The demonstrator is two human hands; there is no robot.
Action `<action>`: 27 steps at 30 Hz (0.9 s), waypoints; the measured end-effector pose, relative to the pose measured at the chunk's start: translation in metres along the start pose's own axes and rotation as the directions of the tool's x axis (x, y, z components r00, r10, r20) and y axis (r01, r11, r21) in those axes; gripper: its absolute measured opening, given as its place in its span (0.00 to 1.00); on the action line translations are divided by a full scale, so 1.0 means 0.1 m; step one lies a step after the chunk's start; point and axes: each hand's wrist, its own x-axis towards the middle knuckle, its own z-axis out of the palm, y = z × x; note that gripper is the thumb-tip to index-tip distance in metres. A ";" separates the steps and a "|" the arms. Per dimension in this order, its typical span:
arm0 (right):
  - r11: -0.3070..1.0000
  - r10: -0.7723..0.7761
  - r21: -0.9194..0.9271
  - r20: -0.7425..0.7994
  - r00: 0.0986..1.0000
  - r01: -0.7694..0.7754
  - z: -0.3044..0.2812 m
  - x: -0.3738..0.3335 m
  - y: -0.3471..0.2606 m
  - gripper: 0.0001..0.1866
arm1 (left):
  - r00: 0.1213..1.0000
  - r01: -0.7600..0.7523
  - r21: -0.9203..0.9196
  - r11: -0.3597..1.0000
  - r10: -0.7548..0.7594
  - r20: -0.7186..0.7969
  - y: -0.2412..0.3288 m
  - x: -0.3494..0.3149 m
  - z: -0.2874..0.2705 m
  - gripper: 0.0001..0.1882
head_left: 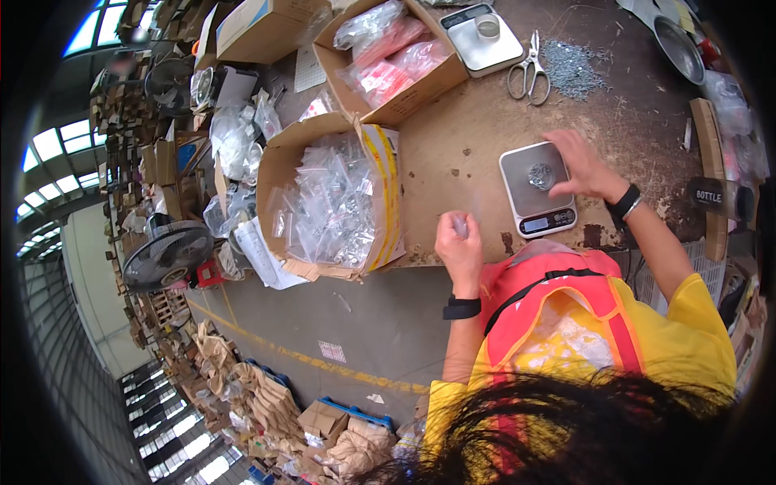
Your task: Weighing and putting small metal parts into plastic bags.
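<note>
My left hand [459,249] is closed in front of the table's near edge, with a small clear plastic bag [477,212] at its fingers, its outline faint. Over the right side of a small digital scale [526,202], my right hand [584,168] has its thumb and fingers spread. Its thumb is beside a small clump of shiny metal hardware [540,175] on the scale's pan; whether a clear dish holds the clump I cannot tell. Farther off on the table lies a loose heap of small metal pieces [572,68], with scissors [529,71] on its left.
An open carton [377,250] of filled clear bags stands left of my left hand. Behind it sits a carton [436,87] with red and clear bags. A second scale [503,56] bears a small round container. At far right are a metal bowl [677,50] and a wooden strip [711,145].
</note>
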 end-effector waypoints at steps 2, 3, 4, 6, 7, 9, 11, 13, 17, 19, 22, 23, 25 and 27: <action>0.994 -0.036 -0.094 0.136 0.990 0.049 0.20 -0.04 -0.06 0.47 | 1.000 -0.027 0.008 1.000 0.027 0.002 0.00 0.01 0.07 0.06; 0.995 -0.016 -0.092 0.120 0.993 0.027 0.32 -0.08 -0.02 0.42 | 0.999 -0.053 0.002 0.999 0.053 -0.005 0.01 0.02 0.11 0.06; 0.995 -0.024 -0.091 0.122 0.992 0.035 0.38 -0.11 0.02 0.42 | 0.997 -0.080 -0.006 0.997 0.080 -0.011 0.01 0.03 0.14 0.06; 0.999 0.028 -0.024 0.064 0.998 -0.026 0.43 -0.13 -0.01 0.37 | 0.995 -0.100 0.004 0.995 0.100 -0.015 0.02 0.03 0.19 0.06; 1.000 -0.006 -0.011 0.030 1.000 0.006 0.40 -0.12 -0.07 0.31 | 0.990 -0.140 0.009 0.990 0.140 -0.014 0.01 0.04 0.21 0.06; 0.998 0.006 0.068 0.024 1.000 -0.007 0.40 -0.12 -0.24 0.31 | 0.983 -0.181 0.008 0.984 0.181 -0.014 -0.01 0.02 0.25 0.06; 0.989 0.022 0.143 0.016 1.000 -0.024 0.34 -0.10 -0.51 0.31 | 0.971 -0.238 0.049 0.970 0.238 0.000 -0.05 0.01 0.28 0.08; 0.904 0.161 0.357 0.227 0.960 -0.236 0.23 -0.07 -0.82 0.32 | 0.964 -0.264 0.056 0.963 0.263 0.025 -0.02 -0.01 0.29 0.08; 0.617 0.241 0.664 0.351 0.905 -0.422 0.37 -0.15 -0.90 0.37 | 0.931 -0.361 0.019 0.933 0.358 0.077 0.03 -0.09 0.34 0.10; 0.603 0.260 0.671 0.346 0.902 -0.431 0.47 -0.15 -0.85 0.35 | 0.922 -0.382 0.007 0.924 0.381 0.072 0.06 -0.11 0.33 0.11; 0.655 0.278 0.598 0.377 0.883 -0.462 0.44 -0.05 -0.84 0.32 | 0.916 -0.398 -0.033 0.917 0.399 0.042 0.09 -0.12 0.28 0.11; 0.716 0.285 0.511 0.409 0.867 -0.476 0.40 -0.01 -0.86 0.30 | 0.918 -0.394 -0.064 0.917 0.396 0.019 0.09 -0.12 0.26 0.10; 0.823 0.251 0.404 0.373 0.893 -0.399 0.24 0.10 -0.97 0.28 | 0.931 -0.360 -0.104 0.927 0.364 0.020 0.12 -0.12 0.20 0.08; 0.906 0.210 0.285 0.340 0.917 -0.314 0.17 0.18 -1.01 0.27 | 0.943 -0.325 -0.143 0.935 0.332 0.025 0.15 -0.13 0.16 0.06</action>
